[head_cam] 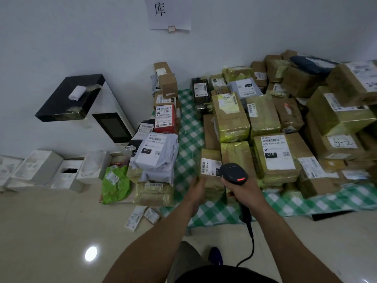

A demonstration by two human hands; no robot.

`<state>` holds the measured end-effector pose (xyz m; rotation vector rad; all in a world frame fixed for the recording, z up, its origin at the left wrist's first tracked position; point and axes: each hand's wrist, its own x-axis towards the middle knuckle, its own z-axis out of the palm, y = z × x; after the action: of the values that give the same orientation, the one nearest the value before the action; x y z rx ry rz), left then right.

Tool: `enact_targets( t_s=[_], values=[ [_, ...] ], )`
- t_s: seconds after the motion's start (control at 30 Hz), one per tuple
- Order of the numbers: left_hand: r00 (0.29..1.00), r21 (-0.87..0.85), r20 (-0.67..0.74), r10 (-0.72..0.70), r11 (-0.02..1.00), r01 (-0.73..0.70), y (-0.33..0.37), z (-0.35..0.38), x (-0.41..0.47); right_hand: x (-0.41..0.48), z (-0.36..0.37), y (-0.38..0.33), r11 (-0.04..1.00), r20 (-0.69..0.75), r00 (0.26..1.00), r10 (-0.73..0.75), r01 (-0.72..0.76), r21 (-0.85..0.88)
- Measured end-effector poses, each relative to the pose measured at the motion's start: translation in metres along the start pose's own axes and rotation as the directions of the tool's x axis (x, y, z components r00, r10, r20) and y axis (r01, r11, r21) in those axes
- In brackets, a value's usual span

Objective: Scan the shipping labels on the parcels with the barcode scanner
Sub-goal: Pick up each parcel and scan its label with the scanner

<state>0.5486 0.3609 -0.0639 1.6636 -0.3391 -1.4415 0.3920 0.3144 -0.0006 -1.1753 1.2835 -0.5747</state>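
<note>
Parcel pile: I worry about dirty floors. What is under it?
A green-and-white checked cloth lies under the parcels, over the tiled floor. How far it runs beneath them is hidden.

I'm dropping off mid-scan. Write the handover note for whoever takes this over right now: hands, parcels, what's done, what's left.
Left hand: grips the left side of a small brown parcel, shipping label facing up.
Right hand: holds the barcode scanner, head close over that label, red light on.
Parcels: large pile on the right of the green checked cloth, smaller stack on its left edge.
Done: the picture does not show which parcels are already scanned.
Left: finish this label, then likely work through the others.
</note>
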Motion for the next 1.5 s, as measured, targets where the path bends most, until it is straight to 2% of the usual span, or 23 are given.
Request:
enact_targets(
  t_s=[0.07, 0.2, 0.37, 0.47, 0.5, 0.57, 0.67, 0.73, 0.77, 0.8, 0.9, 0.93, 1.0, 1.17, 1.3, 1.5],
  values=[
    [0.999, 0.003, 0.006, 0.032, 0.999, -0.032, -0.004, 0.005, 0.005, 0.002, 0.000, 0.002, 1.000, -0.020, 1.000, 0.006, -0.007, -0.013],
    [0.983, 0.127, -0.040, 0.180, 0.977, -0.174, -0.018, 0.010, 0.016, 0.003, 0.000, 0.003, 0.998, -0.020, 0.999, 0.026, -0.027, -0.058],
    [0.969, 0.331, 0.034, 0.246, 0.912, -0.244, -0.003, 0.005, 0.006, 0.001, 0.010, 0.000, 0.995, -0.007, 1.000, 0.010, -0.011, -0.097],
    [0.931, 0.377, -0.115, 0.345, 0.883, -0.280, 0.008, -0.011, -0.001, -0.002, 0.022, -0.008, 0.996, 0.053, 0.998, -0.028, 0.032, -0.086],
    [0.904, 0.414, -0.192, 0.382, 0.867, -0.278, 0.013, -0.018, -0.009, -0.003, 0.027, -0.011, 0.995, 0.076, 0.996, -0.040, 0.047, -0.093],
    [0.804, 0.490, -0.314, 0.506, 0.811, -0.319, 0.023, -0.033, -0.026, -0.003, 0.039, -0.018, 0.992, 0.114, 0.991, -0.064, 0.075, -0.099],
    [0.601, 0.568, -0.430, 0.673, 0.719, -0.400, 0.039, -0.059, -0.046, -0.003, 0.057, -0.027, 0.986, 0.168, 0.980, -0.105, 0.124, -0.109],
    [0.442, 0.692, -0.469, 0.765, 0.629, -0.354, 0.051, -0.077, -0.050, -0.003, 0.067, -0.031, 0.981, 0.209, 0.971, -0.119, 0.147, -0.125],
    [0.399, 0.739, -0.476, 0.784, 0.602, -0.302, 0.058, -0.086, -0.049, -0.003, 0.072, -0.032, 0.979, 0.224, 0.966, -0.127, 0.158, -0.127],
    [0.408, 0.760, -0.483, 0.774, 0.603, -0.243, 0.066, -0.095, -0.047, -0.003, 0.076, -0.034, 0.978, 0.235, 0.963, -0.129, 0.163, -0.130],
    [0.649, 0.737, -0.493, 0.580, 0.675, -0.043, 0.088, -0.112, -0.041, -0.006, 0.088, -0.042, 0.972, 0.277, 0.950, -0.144, 0.188, -0.139],
    [0.694, 0.753, -0.476, 0.539, 0.658, 0.005, 0.092, -0.115, -0.037, -0.008, 0.091, -0.045, 0.973, 0.283, 0.948, -0.146, 0.189, -0.133],
    [0.735, 0.788, -0.449, 0.508, 0.613, 0.058, 0.095, -0.118, -0.030, -0.008, 0.096, -0.045, 0.974, 0.289, 0.946, -0.145, 0.189, -0.128],
    [0.702, 0.774, -0.449, 0.553, 0.633, -0.004, 0.090, -0.122, -0.017, -0.005, 0.094, -0.042, 0.977, 0.276, 0.951, -0.137, 0.176, -0.122],
    [0.730, 0.735, -0.466, 0.499, 0.678, 0.006, 0.084, -0.126, -0.010, -0.002, 0.089, -0.040, 0.978, 0.245, 0.961, -0.131, 0.166, -0.125],
    [0.630, 0.647, -0.526, 0.571, 0.750, -0.140, 0.085, -0.112, -0.027, 0.000, 0.084, -0.040, 0.984, 0.209, 0.967, -0.146, 0.164, -0.072]
  ],
)
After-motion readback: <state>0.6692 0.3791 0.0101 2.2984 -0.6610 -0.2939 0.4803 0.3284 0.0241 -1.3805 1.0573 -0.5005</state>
